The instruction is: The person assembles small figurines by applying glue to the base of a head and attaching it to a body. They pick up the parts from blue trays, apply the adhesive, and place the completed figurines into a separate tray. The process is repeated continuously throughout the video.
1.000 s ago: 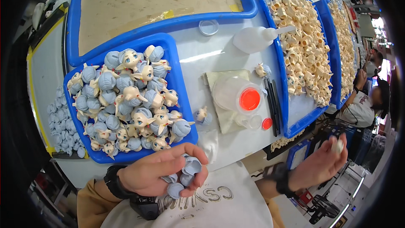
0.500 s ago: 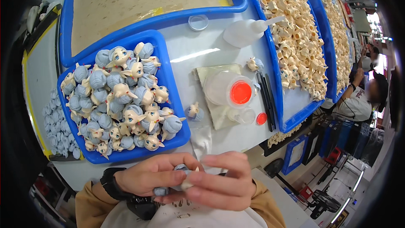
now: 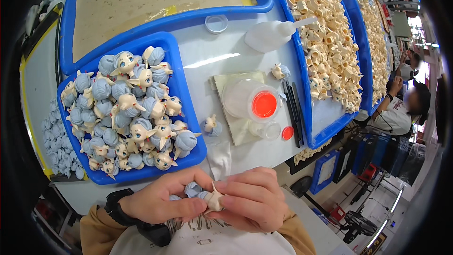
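So, closest in: a beige head (image 3: 215,200) is being held between both hands, just above the lap, with a grey hair piece (image 3: 204,195) right up against it. The head is pinched by the right hand (image 3: 252,200), thumb hidden so its exact spot can't be told. In the left hand (image 3: 163,198) the hair piece is pressed by the thumb, and more grey pieces (image 3: 192,189) are cupped behind it by curled fingers.

That's the sketchy bit imo: if the left grip gets loosened, the cupped pieces could be dropped. The thin ear tip could also get bent if it's squeezed from the side, and the fit could be skewed if the hair is pushed on crooked.

Past that, a white cloth (image 3: 220,160) is left on the worktop (image 3: 196,82), and a blue tray (image 3: 194,160) is heaped with haired heads. Some are piled near its rim, so one could be tipped out by an elbow bump. A red-topped jar (image 3: 238,99) is set further up; it could be knocked by a careless reach. Further off, a squeeze bottle (image 3: 265,37) is parked beside a long tray (image 3: 325,138) of bare beige heads.
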### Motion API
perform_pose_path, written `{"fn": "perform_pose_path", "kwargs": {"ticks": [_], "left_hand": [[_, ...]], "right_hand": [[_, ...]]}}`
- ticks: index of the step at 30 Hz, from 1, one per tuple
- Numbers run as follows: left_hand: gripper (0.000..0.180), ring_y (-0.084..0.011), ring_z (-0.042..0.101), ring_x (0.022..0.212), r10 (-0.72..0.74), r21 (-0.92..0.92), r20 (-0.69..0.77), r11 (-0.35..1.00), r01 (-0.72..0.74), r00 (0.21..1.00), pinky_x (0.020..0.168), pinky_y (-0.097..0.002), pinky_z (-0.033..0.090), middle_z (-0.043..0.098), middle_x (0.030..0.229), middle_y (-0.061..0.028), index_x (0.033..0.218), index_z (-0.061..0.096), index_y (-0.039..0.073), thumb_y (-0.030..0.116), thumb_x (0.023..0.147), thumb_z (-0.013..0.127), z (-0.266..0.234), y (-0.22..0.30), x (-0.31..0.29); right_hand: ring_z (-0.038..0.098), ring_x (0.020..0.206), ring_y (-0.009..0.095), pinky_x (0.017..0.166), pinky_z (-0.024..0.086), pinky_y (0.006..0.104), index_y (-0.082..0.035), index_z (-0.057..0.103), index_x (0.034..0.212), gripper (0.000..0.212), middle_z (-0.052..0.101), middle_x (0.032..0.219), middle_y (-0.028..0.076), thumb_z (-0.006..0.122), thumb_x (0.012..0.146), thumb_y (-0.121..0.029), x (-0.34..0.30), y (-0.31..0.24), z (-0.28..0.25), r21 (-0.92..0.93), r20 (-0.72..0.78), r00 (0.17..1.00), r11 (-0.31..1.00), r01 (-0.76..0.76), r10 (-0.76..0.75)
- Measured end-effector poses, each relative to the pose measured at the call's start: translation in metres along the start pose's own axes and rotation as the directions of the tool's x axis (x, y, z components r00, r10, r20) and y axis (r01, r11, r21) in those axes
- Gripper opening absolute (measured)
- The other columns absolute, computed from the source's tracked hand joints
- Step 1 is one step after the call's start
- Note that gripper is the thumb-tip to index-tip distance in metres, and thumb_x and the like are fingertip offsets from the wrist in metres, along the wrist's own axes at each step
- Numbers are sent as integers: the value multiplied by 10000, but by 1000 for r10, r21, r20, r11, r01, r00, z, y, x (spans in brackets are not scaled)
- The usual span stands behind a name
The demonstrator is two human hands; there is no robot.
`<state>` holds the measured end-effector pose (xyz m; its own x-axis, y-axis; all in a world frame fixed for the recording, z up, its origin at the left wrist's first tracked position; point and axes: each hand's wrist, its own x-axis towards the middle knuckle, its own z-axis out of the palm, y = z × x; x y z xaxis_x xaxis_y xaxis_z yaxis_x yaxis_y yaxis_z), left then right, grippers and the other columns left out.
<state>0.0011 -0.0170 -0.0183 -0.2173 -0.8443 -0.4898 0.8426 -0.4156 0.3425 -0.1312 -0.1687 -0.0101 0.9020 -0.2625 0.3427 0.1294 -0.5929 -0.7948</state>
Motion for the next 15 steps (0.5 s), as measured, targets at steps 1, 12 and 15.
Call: {"fn": "perform_pose_path", "kwargs": {"ticks": [1,12,15], "left_hand": [[283,-59,485,624,24,25,-14,999,-24,1000,545,-191,398,545,826,-37,1068,443,28,204,876,554,2,1,1],[438,-84,486,558,143,5,23,990,-143,990,480,-200,379,603,752,-120,1017,478,-11,401,872,520,1,0,0],[448,-89,486,558,171,28,19,985,-171,985,475,-200,375,598,746,-119,1008,476,-6,420,874,507,0,-1,1]], "right_hand": [[582,749,197,613,437,273,-52,641,861,292,645,891,88,767,617,-151,-1,1,1,30,2,1000,1000,3,-3],[559,701,253,628,429,316,34,594,924,372,618,845,167,740,593,-54,-8,38,-38,-214,-377,925,968,-131,42],[562,705,252,623,430,315,33,595,925,380,620,854,171,746,589,-61,-11,38,-41,-152,-288,956,983,-103,56]]}}
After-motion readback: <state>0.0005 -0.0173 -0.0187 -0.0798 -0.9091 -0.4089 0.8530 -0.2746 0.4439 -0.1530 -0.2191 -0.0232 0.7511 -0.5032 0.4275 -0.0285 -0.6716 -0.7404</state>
